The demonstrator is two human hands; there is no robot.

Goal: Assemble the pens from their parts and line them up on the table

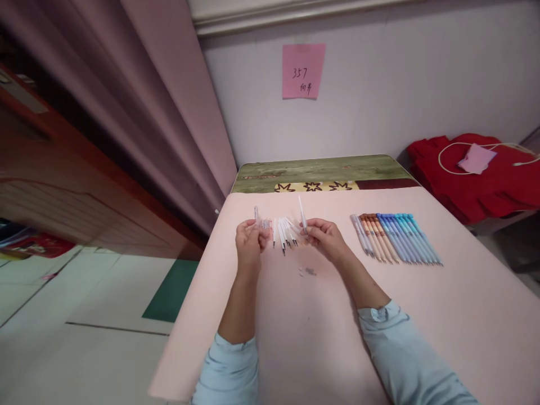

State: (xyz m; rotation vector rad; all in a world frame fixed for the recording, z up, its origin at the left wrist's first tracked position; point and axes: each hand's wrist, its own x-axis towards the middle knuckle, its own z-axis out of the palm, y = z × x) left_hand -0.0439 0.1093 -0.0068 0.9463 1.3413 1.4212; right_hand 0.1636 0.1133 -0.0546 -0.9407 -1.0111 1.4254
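My left hand is closed around a clear pen barrel, which stands up above the fingers. Between the thumb and fingers of my right hand is a slim white pen refill, its upper end pointing away from me. On the table between both hands lies a loose fan of white refills with dark tips. Some clear and pinkish pen parts lie close beside my left fingers, partly hidden. Nearer to me are a few tiny parts, too small to name.
To the right, several pens lie side by side, running from clear through brown to blue and turquoise. A pale pink cover lies over the table. Behind it is a wall with a pink note; red cloth with a white cable is at the right.
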